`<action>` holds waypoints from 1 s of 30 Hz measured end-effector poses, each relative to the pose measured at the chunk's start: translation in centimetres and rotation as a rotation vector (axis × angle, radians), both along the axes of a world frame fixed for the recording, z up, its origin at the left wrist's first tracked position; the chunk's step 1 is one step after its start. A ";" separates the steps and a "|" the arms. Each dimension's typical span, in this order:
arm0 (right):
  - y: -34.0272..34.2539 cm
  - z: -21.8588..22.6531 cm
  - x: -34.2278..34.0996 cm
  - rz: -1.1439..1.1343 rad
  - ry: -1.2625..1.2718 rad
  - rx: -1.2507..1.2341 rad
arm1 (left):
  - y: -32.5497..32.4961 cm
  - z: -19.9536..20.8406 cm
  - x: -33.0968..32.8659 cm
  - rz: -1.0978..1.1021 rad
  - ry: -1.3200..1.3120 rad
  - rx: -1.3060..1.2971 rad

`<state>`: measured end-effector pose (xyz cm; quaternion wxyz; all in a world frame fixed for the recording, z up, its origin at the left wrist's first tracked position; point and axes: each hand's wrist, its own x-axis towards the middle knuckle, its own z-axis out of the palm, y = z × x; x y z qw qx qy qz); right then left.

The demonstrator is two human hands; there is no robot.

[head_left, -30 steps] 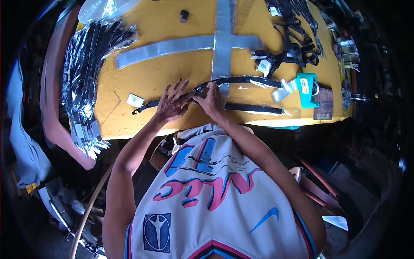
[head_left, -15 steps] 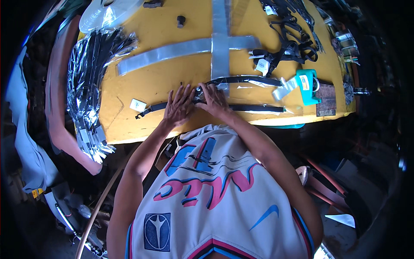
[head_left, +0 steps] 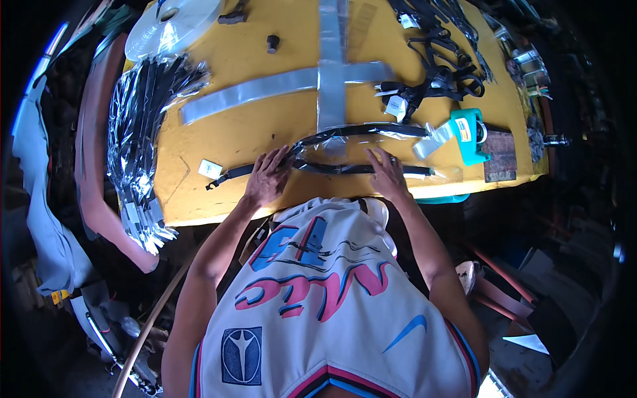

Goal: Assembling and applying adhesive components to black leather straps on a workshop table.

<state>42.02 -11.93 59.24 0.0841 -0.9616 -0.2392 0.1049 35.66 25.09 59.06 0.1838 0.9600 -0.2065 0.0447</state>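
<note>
A black strap [head_left: 345, 132] lies on the yellow table top [head_left: 232, 142], splitting into two branches toward the right, each partly covered in clear plastic. A white tag [head_left: 210, 168] is beside its left end. My left hand [head_left: 268, 178] rests on the strap just left of the fork, fingers stretched out. Over the lower branch is my right hand [head_left: 387, 174], its fingers apart; whether it presses on the strap I cannot tell. To the right, a teal tape dispenser [head_left: 470, 136] stands with a clear strip extending toward the upper branch's end.
Many plastic-wrapped black straps [head_left: 142, 126] are heaped at the left edge. Another tangle of black straps [head_left: 438, 83] lies at the far right. A roll of clear film [head_left: 192, 33] sits at the far left, and clear strips [head_left: 259, 91] cross the table.
My right hand has moved right from the fork to the lower branch, uncovering the fork. My left hand has stayed near the same place on the strap.
</note>
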 end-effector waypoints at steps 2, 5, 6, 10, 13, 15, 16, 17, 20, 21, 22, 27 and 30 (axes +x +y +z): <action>-2.4 -0.5 0.7 -0.014 -0.099 -0.060 | -0.2 0.1 0.4 -0.029 -0.022 0.013; -4.8 0.0 2.2 -0.032 -0.229 -0.124 | -0.3 -0.4 1.0 -0.041 -0.034 -0.047; -5.4 0.0 2.8 -0.039 -0.236 -0.150 | -0.3 -0.4 1.2 -0.045 -0.043 -0.073; -6.7 -0.9 4.6 -0.036 -0.262 -0.107 | -0.1 0.0 1.8 -0.073 -0.034 -0.042; -7.4 -2.1 6.1 0.027 -0.283 -0.040 | 0.3 -0.6 1.9 -0.084 -0.047 -0.059; -7.9 -2.6 6.7 0.042 -0.327 -0.038 | 0.3 -1.2 1.8 -0.076 -0.024 -0.065; -8.1 -2.7 7.2 0.056 -0.351 -0.030 | 0.4 -1.4 1.8 -0.090 -0.028 -0.068; -8.2 -2.9 7.8 0.070 -0.375 -0.024 | 0.4 -1.5 1.8 -0.103 -0.031 -0.071; -8.3 -3.4 8.8 0.098 -0.405 -0.001 | 0.4 -1.2 1.7 -0.142 -0.099 0.056; -8.3 -3.5 9.3 0.115 -0.417 0.015 | 0.3 -1.3 1.7 -0.143 -0.101 0.057; -8.2 -3.6 9.7 0.120 -0.421 0.026 | 0.3 -1.5 1.6 -0.136 -0.122 0.053; -8.0 -4.3 10.9 0.165 -0.401 -0.012 | 0.4 -1.6 1.9 -0.112 -0.144 0.018; -8.0 -4.1 11.2 0.215 -0.335 0.015 | 0.6 -1.0 2.5 -0.057 -0.053 -0.045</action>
